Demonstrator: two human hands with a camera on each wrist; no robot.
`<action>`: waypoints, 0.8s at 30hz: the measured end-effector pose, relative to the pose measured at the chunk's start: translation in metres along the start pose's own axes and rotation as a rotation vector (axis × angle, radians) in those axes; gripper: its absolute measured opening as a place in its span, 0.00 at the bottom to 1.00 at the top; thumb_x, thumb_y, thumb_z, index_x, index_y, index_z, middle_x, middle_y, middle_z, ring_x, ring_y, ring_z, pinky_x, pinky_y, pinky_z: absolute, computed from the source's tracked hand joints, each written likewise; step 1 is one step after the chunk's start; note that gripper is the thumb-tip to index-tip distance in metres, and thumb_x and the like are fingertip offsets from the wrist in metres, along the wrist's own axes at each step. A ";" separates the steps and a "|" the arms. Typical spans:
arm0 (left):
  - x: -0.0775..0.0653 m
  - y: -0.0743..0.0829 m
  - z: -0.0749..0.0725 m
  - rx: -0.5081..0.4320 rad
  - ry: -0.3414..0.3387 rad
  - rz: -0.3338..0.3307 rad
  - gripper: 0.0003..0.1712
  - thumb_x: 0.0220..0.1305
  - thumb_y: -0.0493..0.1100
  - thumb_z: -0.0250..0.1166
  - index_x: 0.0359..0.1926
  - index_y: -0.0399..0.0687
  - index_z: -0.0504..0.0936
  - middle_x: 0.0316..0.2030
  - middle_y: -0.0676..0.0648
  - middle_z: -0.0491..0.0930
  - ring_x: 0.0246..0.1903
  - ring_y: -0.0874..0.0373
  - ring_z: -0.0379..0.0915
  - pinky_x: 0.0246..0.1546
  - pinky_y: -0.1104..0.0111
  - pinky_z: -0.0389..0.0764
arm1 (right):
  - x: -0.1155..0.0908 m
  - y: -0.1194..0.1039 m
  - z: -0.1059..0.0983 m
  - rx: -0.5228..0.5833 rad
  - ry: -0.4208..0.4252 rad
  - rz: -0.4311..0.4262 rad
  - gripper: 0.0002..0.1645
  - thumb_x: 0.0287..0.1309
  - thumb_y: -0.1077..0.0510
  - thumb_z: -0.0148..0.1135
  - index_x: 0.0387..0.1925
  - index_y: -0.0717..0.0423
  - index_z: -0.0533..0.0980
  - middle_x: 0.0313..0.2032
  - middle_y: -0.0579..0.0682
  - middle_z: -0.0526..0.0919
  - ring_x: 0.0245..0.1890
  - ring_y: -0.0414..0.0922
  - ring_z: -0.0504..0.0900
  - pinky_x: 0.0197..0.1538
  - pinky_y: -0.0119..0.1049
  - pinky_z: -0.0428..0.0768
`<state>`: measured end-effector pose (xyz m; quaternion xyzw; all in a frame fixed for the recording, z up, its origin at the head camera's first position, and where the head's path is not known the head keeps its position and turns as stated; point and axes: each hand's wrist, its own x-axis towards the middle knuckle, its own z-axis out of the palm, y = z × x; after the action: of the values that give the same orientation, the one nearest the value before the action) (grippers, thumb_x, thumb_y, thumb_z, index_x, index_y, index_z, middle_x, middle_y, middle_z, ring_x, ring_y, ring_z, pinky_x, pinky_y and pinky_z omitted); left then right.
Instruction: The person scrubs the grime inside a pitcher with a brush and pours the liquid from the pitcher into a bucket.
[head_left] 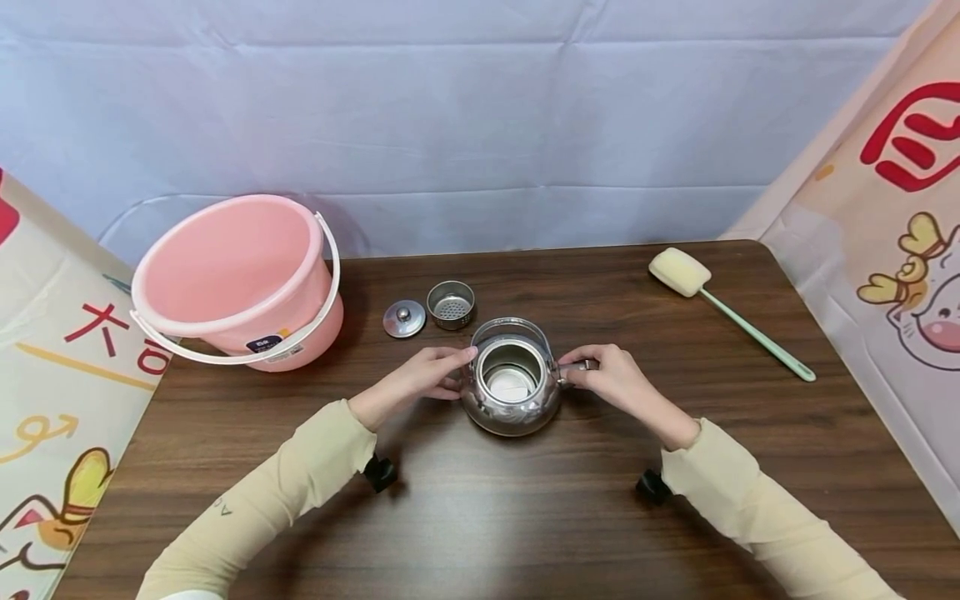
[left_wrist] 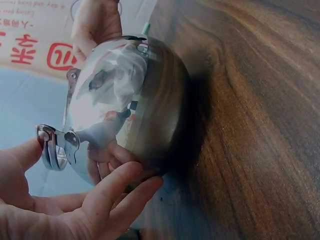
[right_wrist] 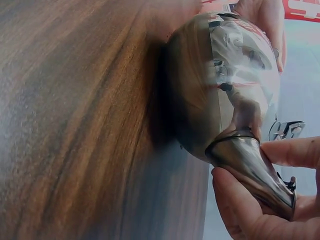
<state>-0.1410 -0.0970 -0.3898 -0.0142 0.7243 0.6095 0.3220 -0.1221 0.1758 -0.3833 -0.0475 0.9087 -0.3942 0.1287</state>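
Observation:
A shiny steel kettle point(head_left: 512, 418) is at mid-table, its top uncovered and its wire handle point(head_left: 513, 321) raised. My left hand point(head_left: 423, 372) holds its left side; in the left wrist view the thumb point(left_wrist: 24, 156) touches the handle bracket point(left_wrist: 52, 145) while the fingers lie along the round body. On the right, my right hand point(head_left: 613, 380) grips the spout point(right_wrist: 252, 172) between thumb and fingers. Behind the kettle are a round steel lid point(head_left: 404, 319) with a knob and a perforated strainer cup point(head_left: 452, 305). Whether the kettle's base touches the table I cannot tell.
A pink bucket point(head_left: 232, 275) with a white handle stands at the back left. At the back right lies a sponge brush point(head_left: 680, 272) with a long green handle point(head_left: 757, 333). A pale cloth backdrop point(head_left: 480, 125) hangs behind the wooden table point(head_left: 510, 517).

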 end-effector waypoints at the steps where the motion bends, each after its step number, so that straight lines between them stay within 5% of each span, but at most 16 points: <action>1: 0.001 0.000 0.000 0.001 0.005 -0.006 0.32 0.66 0.50 0.51 0.59 0.26 0.62 0.52 0.32 0.70 0.42 0.47 0.75 0.43 0.61 0.78 | 0.000 0.000 0.000 0.004 -0.005 0.001 0.15 0.49 0.57 0.58 0.38 0.58 0.81 0.30 0.50 0.84 0.28 0.41 0.78 0.36 0.35 0.74; 17: 0.005 0.001 0.002 0.053 0.025 -0.050 0.32 0.67 0.51 0.48 0.61 0.29 0.61 0.53 0.32 0.68 0.42 0.47 0.74 0.45 0.58 0.77 | 0.007 0.002 -0.006 0.023 -0.083 -0.022 0.17 0.52 0.54 0.59 0.41 0.61 0.79 0.34 0.52 0.83 0.31 0.40 0.79 0.37 0.33 0.75; 24: 0.005 0.007 -0.012 0.124 0.052 0.040 0.31 0.68 0.51 0.49 0.58 0.27 0.64 0.54 0.31 0.68 0.50 0.40 0.71 0.48 0.58 0.75 | 0.013 -0.003 -0.028 -0.115 -0.037 -0.048 0.26 0.59 0.45 0.54 0.50 0.61 0.75 0.44 0.58 0.80 0.43 0.51 0.77 0.46 0.46 0.73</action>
<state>-0.1531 -0.1041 -0.3860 0.0044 0.7689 0.5693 0.2910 -0.1420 0.1906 -0.3654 -0.0836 0.9259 -0.3435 0.1329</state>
